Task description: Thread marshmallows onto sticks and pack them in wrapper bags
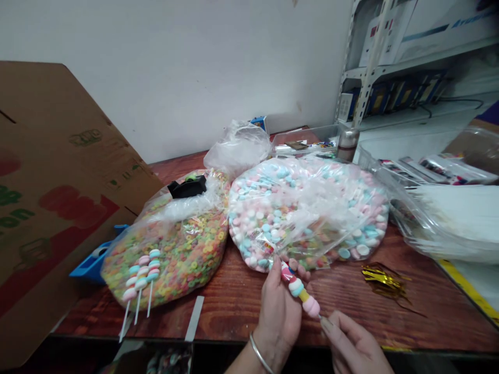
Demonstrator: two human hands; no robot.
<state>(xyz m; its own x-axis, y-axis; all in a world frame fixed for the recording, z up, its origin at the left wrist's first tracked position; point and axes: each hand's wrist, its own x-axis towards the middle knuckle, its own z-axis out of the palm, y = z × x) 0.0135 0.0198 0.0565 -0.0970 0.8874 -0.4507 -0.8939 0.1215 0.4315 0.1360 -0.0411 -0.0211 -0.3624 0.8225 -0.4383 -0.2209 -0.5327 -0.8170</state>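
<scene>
My left hand [277, 306], with a silver bangle at the wrist, is closed round the upper end of a candy skewer [297, 289]. Red, white-and-blue, yellow and pink sweets are threaded along it, and its top is partly hidden by my fingers. At the lower end, just past the pink sweet, my right hand [353, 337] pinches the stick between thumb and forefinger. Right behind my left hand lies a clear bag of pastel sweets [261, 208]. Three finished-looking candy skewers [142, 275] rest on a bag of coloured ring sweets [195, 259] to the left.
A black tape dispenser [187, 187] sits on the ring-sweet bag. Gold twist ties [384, 280] lie at right, near a clear plastic tub [413, 234]. At left stand a cardboard box [70, 156] and a blue tape dispenser [89, 264]. A tape strip [194, 318] crosses the table edge.
</scene>
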